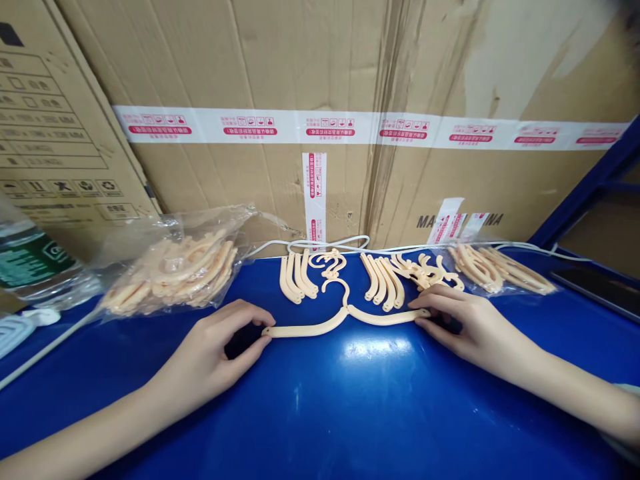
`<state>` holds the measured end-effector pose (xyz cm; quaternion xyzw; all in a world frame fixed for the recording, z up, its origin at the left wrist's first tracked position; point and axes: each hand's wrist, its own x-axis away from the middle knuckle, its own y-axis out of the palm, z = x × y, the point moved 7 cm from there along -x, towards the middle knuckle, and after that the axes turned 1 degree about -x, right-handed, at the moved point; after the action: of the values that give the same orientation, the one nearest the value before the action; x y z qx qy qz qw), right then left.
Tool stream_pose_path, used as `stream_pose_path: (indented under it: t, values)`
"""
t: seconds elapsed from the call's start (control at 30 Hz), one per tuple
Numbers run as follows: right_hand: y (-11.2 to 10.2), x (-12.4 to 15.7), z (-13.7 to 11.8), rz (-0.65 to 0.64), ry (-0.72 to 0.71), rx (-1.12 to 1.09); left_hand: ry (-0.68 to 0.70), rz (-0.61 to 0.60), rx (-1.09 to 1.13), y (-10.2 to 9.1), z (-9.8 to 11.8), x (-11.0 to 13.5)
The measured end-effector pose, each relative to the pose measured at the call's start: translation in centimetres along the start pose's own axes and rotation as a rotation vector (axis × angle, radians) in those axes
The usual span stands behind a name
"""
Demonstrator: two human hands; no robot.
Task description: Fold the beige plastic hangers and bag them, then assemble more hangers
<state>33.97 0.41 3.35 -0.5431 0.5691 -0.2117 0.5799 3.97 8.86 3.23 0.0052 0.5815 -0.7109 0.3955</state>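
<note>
A cream plastic clothes hanger [310,329] lies spread flat on the blue table, its two curved arms meeting under a hook [346,288]. My left hand [215,347] pinches the tip of the left arm between thumb and fingers. At the opposite tip, my right hand [463,323] is closed the same way. Just behind the hanger are loose curved arm pieces [290,280] on the left and more arm pieces [384,283] on the right. Small hooks [330,263] lie beside the left group, and a heap of hooks [425,269] sits behind my right hand.
Clear bags of cream parts lie on both sides, a fuller bag [175,270] at left and a flatter bag [500,267] at right. A water bottle [35,257], a white cable [55,347] and a dark phone-like slab [595,290] flank them. Cardboard [250,180] walls the back.
</note>
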Motion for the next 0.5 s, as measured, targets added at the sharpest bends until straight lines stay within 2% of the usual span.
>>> stream_pose_path:
  t: [0.5]
  values:
    - [0.22, 0.09, -0.23, 0.052, -0.022, -0.029, -0.004, -0.027, 0.012, 0.20, 0.09, -0.11]
